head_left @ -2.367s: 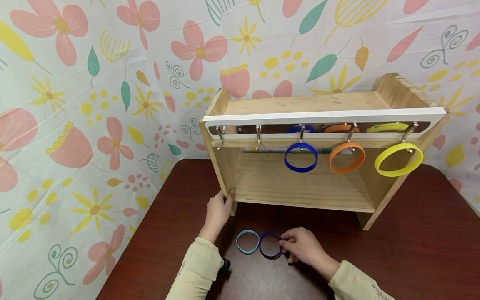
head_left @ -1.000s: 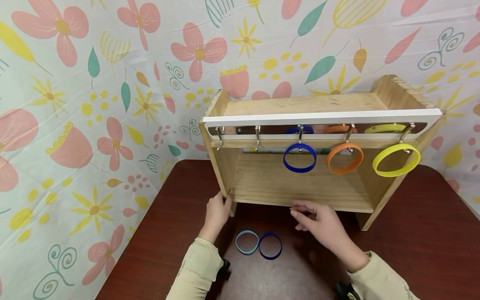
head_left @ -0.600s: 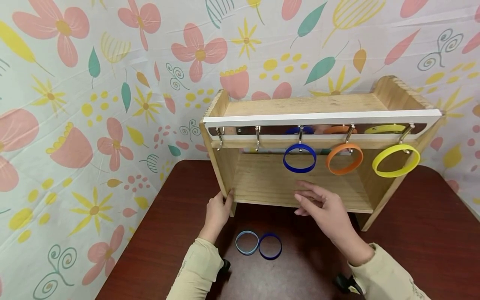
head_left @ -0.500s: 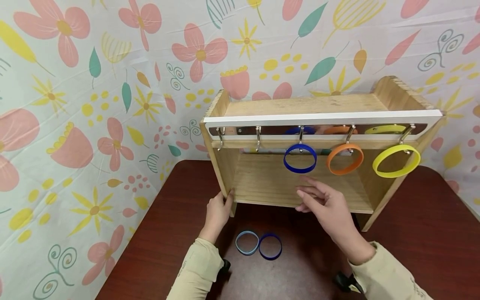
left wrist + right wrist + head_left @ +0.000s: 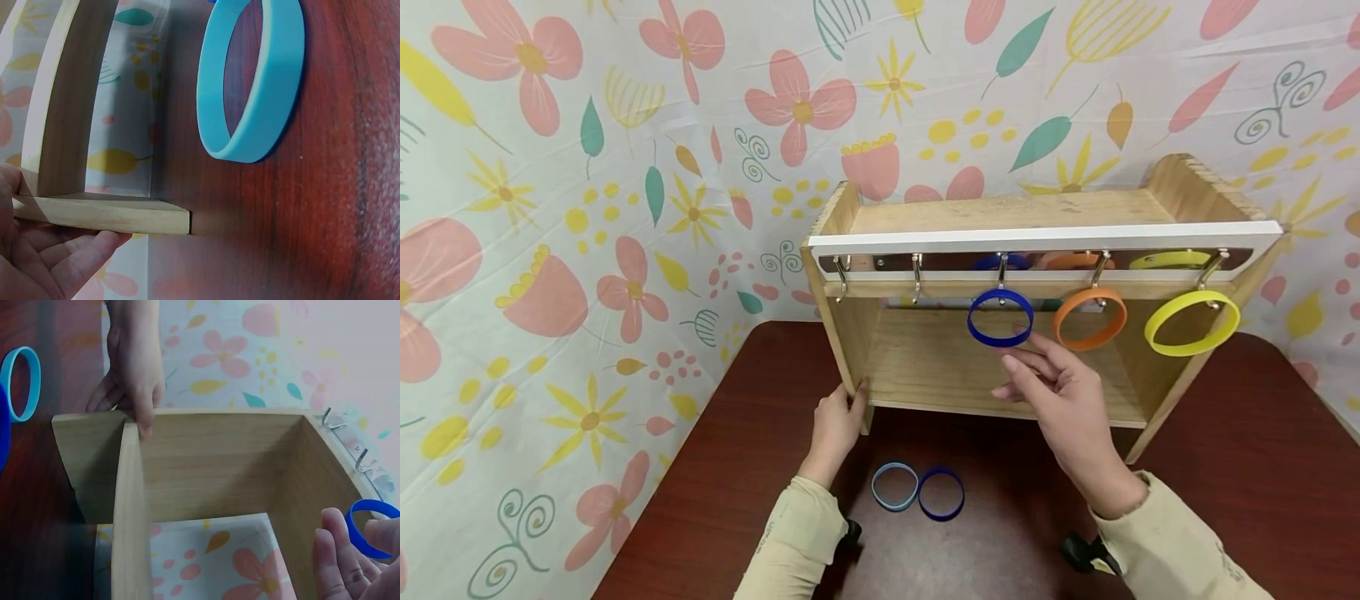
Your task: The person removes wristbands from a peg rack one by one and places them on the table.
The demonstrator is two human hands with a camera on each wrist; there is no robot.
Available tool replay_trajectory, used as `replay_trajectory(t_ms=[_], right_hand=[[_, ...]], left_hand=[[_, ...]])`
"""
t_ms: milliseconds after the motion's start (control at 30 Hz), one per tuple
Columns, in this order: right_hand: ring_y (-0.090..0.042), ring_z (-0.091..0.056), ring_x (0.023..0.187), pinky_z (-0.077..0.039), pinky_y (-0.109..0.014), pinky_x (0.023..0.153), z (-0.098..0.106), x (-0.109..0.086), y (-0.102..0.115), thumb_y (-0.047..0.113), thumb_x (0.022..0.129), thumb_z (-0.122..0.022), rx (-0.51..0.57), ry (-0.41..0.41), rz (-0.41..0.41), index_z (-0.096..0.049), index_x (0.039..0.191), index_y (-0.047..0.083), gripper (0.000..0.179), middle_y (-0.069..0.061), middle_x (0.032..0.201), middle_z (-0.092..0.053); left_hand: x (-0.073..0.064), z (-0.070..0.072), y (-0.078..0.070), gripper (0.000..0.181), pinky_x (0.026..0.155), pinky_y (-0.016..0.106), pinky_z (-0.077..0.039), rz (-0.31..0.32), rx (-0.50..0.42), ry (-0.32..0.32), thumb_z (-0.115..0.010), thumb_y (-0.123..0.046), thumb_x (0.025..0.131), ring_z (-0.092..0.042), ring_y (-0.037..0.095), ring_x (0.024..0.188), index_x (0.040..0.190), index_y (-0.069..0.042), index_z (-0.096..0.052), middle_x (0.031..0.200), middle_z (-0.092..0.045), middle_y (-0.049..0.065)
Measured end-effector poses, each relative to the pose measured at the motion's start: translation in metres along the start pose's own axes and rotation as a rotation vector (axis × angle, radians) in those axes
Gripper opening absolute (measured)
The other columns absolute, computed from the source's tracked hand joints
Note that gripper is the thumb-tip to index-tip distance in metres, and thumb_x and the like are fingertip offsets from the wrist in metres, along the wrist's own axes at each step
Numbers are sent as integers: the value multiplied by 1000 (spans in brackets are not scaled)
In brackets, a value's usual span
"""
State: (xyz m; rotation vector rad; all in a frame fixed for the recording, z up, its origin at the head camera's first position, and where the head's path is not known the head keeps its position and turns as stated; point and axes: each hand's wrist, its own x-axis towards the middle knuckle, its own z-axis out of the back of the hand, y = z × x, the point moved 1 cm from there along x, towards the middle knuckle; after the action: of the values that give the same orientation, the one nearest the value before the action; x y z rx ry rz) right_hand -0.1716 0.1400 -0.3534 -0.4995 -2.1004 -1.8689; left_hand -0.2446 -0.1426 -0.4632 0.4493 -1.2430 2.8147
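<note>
My left hand (image 5: 837,421) grips the lower left corner of a small wooden shelf (image 5: 925,367), its thumb on the front edge and fingers round the outside. My right hand (image 5: 1075,408) is raised to a blue silicone wristband (image 5: 997,342) hanging from the middle hook. Its index fingertip shows through the ring, and the thumb tip lies just below the lower rim, a gap between them. An orange wristband (image 5: 1092,344) and a yellow wristband (image 5: 1197,346) hang to the right. On the table lie a light blue wristband (image 5: 275,106) and a dark blue wristband (image 5: 942,517), side by side.
Two bare hooks, the leftmost hook (image 5: 840,283) and its neighbour (image 5: 916,283), project from the white-edged rail (image 5: 1037,237). The shelf stands on a dark red wooden table (image 5: 737,467). A flower-patterned cloth (image 5: 685,167) covers the walls behind and at left.
My right hand has left the dark blue wristband on the table and risen to the hanging blue one. My left hand stays on the shelf, and the wristbands keep their places.
</note>
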Motion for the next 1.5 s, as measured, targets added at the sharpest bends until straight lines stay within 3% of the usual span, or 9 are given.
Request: replay_trajectory(t_ms=[233, 467, 633, 833, 1500], right_hand=[[-23, -68, 64, -56, -31, 65, -3, 1, 5, 3, 95, -61, 24, -55, 40, -60, 120, -8, 27, -9, 98, -72], [-22, -68, 62, -56, -30, 65, -5, 0, 7, 2, 94, -62, 30, -86, 51, -58, 113, -16, 26, -8, 98, -73], [-22, -68, 59, -56, -30, 64, -6, 0, 8, 1, 93, -64, 21, -102, 47, -61, 109, -16, 24, -8, 92, -74], [-23, -68, 60, -55, -28, 66, -6, -3, 10, 3, 93, -64, -32, -106, 41, -63, 109, -14, 24, -6, 87, -74], [-20, -69, 63, -56, -28, 68, -3, -8, 20, -2, 93, -62, 50, -116, 102, -62, 109, -16, 22, -9, 92, -74]], left_hand=[[-1, 0, 0, 33, 46, 28, -45, -1, -5, -2, -52, -37, 101, -55, 11, 50, 98, -7, -67, 66, -63, 4], [-1, 0, 0, 33, 45, 28, -45, -5, -15, -1, -52, -38, 101, -55, 11, 49, 97, -8, -67, 66, -63, 4], [-1, 0, 0, 33, 46, 28, -45, -8, -9, -2, -52, -38, 101, -55, 11, 50, 97, -9, -67, 66, -63, 3], [-1, 0, 0, 35, 46, 28, -45, -1, -3, -1, -52, -40, 101, -55, 11, 50, 97, -9, -67, 65, -62, 3], [-1, 0, 0, 35, 46, 28, -45, 8, -12, 2, -52, -39, 101, -55, 11, 50, 99, -8, -68, 66, -64, 4]])
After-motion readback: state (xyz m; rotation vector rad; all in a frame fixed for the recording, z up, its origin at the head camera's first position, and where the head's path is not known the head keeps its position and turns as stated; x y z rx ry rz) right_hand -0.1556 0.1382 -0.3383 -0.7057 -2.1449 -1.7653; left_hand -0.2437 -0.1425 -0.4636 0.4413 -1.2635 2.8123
